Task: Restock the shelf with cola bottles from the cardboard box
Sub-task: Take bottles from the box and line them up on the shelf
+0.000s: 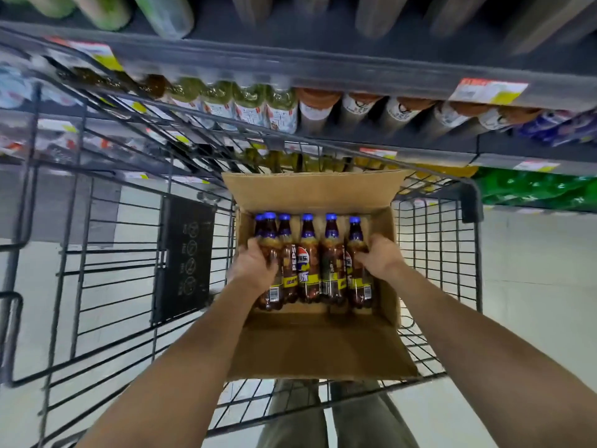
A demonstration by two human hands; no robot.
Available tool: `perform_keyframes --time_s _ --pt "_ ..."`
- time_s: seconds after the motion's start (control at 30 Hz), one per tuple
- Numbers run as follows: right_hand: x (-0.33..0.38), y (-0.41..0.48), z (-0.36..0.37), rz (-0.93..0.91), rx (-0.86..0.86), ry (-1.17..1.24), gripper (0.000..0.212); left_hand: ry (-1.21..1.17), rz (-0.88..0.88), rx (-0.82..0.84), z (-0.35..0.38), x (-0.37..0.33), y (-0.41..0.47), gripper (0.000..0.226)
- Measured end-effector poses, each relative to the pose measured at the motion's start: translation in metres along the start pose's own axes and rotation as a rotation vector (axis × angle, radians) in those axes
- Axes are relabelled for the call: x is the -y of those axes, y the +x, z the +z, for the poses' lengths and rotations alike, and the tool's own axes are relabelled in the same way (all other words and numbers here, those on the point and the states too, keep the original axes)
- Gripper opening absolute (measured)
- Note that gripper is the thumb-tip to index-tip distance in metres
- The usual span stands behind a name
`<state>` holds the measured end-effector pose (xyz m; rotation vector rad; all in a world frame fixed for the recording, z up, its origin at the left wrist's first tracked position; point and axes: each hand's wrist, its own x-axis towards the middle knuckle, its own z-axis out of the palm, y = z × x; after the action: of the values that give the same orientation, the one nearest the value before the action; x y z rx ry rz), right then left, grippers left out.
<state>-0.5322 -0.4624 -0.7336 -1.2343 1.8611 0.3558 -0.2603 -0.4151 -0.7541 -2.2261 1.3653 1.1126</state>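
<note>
An open cardboard box (310,347) rests in a wire shopping cart. Inside stands a row of several cola bottles (307,263) with blue caps and Pepsi labels. My left hand (255,265) grips the leftmost bottles of the row. On the other end, my right hand (376,253) presses against the rightmost bottle (357,279). The row is squeezed between both hands, with its bottoms still down in the box. The shelf (355,72) runs across the top, its edge fitted with price tags.
The black wire cart (436,253) surrounds the box, with a dark sign panel (184,260) on its left side. Shelves behind hold green tea bottles (252,105), brown drinks (403,114) and green packs (533,189). A pale floor lies below.
</note>
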Motion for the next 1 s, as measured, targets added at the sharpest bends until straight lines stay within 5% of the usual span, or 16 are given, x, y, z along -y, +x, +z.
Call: perform_keyframes --time_s 0.23,0.43,0.63,1.0 --pt "-0.017 0.049 0.03 0.086 0.039 0.094 0.065 -0.056 -0.013 0.005 0.033 0.002 0.033 0.107" --pt "-0.027 0.067 0.052 0.129 0.09 0.07 0.093 -0.186 -0.077 -0.116 0.049 -0.002 0.038 0.095" --pt "-0.027 0.064 0.056 0.098 0.027 0.156 0.077 -0.311 -0.045 -0.159 0.052 0.002 0.028 0.1" --pt "-0.026 -0.022 0.01 -0.12 -0.146 0.501 0.085 -0.575 0.272 -0.125 0.004 -0.028 -0.042 0.094"
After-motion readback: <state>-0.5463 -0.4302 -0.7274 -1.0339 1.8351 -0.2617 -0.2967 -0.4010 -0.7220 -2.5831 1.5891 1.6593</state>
